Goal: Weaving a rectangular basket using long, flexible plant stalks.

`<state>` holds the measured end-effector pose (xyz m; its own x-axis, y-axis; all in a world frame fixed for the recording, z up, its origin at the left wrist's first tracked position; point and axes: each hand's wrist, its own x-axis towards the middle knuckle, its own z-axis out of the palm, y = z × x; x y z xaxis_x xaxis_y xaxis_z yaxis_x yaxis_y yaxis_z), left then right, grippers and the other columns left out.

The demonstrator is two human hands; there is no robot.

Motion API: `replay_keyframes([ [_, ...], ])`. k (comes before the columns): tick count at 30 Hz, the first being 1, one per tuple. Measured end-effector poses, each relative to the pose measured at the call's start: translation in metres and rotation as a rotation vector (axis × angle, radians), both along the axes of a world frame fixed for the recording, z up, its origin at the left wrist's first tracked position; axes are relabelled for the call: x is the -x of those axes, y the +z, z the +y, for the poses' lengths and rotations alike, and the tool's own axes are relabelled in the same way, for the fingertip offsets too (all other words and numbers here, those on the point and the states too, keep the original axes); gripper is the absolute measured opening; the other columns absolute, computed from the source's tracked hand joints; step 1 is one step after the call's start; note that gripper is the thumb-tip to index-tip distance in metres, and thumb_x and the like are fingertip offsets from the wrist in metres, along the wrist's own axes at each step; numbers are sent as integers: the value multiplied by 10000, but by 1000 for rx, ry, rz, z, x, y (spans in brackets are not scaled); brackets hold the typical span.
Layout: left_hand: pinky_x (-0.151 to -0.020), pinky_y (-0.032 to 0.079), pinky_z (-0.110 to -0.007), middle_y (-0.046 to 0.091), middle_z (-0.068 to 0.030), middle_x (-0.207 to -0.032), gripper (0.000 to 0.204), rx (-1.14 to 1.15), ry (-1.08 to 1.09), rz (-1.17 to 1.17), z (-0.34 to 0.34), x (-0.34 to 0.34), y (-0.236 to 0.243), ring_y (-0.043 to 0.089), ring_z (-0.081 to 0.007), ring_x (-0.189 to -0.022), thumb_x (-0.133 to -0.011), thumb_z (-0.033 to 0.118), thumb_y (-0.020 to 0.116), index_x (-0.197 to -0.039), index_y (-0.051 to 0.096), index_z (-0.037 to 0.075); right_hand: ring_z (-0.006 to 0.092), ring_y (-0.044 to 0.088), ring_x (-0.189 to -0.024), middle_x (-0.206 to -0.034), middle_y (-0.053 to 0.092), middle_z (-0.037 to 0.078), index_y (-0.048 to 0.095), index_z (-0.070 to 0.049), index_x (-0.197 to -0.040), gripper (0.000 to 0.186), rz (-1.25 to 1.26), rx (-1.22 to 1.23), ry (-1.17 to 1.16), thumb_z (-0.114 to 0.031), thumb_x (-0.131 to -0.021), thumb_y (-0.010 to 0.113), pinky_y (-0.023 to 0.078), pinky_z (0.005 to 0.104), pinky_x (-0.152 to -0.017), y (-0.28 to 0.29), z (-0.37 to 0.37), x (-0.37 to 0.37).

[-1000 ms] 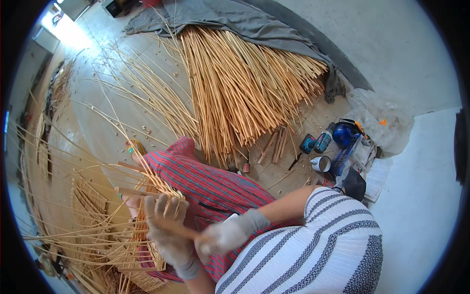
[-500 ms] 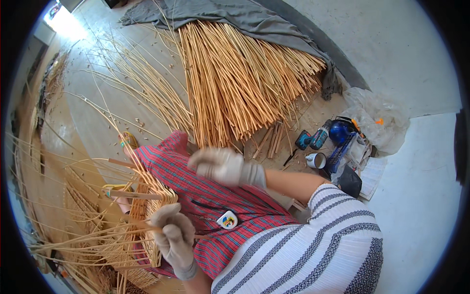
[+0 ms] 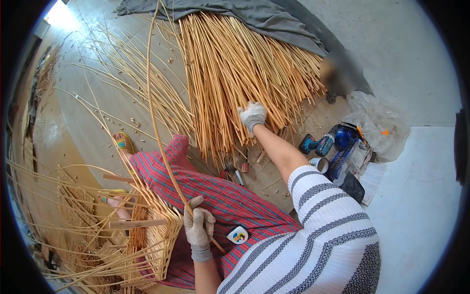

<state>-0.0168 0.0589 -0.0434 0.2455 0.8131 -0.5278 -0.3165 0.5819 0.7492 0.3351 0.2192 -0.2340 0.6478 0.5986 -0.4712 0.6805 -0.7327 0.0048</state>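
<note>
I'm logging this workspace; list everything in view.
Piled rods: many, tan, upper centre
Loose rods: many, pale tan, upper left
Long rod: 1, tan, centre
Part-woven basket: 1, tan, lower left
Cloth: 1, grey, top
Drill: 1, teal and black, right
Mug: 1, white, below drill
Blue items: several, right
Plastic sheet: 1, clear, far right
Hand tool: 1, pale-handled, centre
Small case: 1, white, lower centre
Sandals: 2, yellow, left
Checked garment: 1, red, centre
Striped top: 1, white and dark, lower right
Left hand: 1, pale glove, lower centre, gripping long rod
Right hand: 1, pale glove, upper centre, at piled rods
</note>
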Motion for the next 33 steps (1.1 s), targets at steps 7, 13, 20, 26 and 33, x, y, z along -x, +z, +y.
replay_keyframes([
  [7, -323, 312, -188, 612, -62, -644, 401, 27, -13, -88, 2, 6, -5, 401, -61, -357, -1005, 312, 577, -1258, 510, 8, 363, 346, -1411, -1591, 222, 227, 112, 58, -1535, 908, 80, 66, 150, -460, -931, 548, 355, 453, -1110, -26, -7, 133],
  [13, -322, 319, -192, 604, -62, -632, 405, -20, -6, -104, 0, 5, -7, 406, -68, -355, -1003, 306, 581, -1259, 501, 2, 435, 218, -1468, -1561, 194, 339, 124, 184, -1470, 1024, 346, -17, 505, -505, -882, 601, 228, 504, -1181, -48, 12, 184],
  [20, -316, 320, -192, 609, -64, -643, 394, 20, 0, -110, 2, 6, -6, 413, -70, -355, -1009, 289, 572, -1263, 498, -3, 365, 538, -1233, -1470, 438, 235, 336, 69, -1463, 854, 302, -88, 416, -600, -945, 450, 427, 409, -1040, -28, 5, 149],
  [26, -316, 324, -192, 611, -65, -643, 379, 24, 11, -61, 0, 6, -6, 418, -69, -356, -1015, 276, 557, -1265, 498, -2, 342, 440, -1340, -1536, 387, 155, 349, -21, -1496, 734, 162, -166, 375, -557, -995, 365, 352, 409, -1102, -60, -21, 142],
  [33, -314, 329, -198, 615, -67, -644, 365, 35, 12, -72, 0, 8, -7, 418, -70, -353, -1018, 268, 551, -1261, 504, 0, 300, 234, -1483, -1626, 210, 105, 235, -101, -1561, 605, 186, -307, 145, -378, -1039, 365, 201, 390, -1214, -76, -30, 124],
])
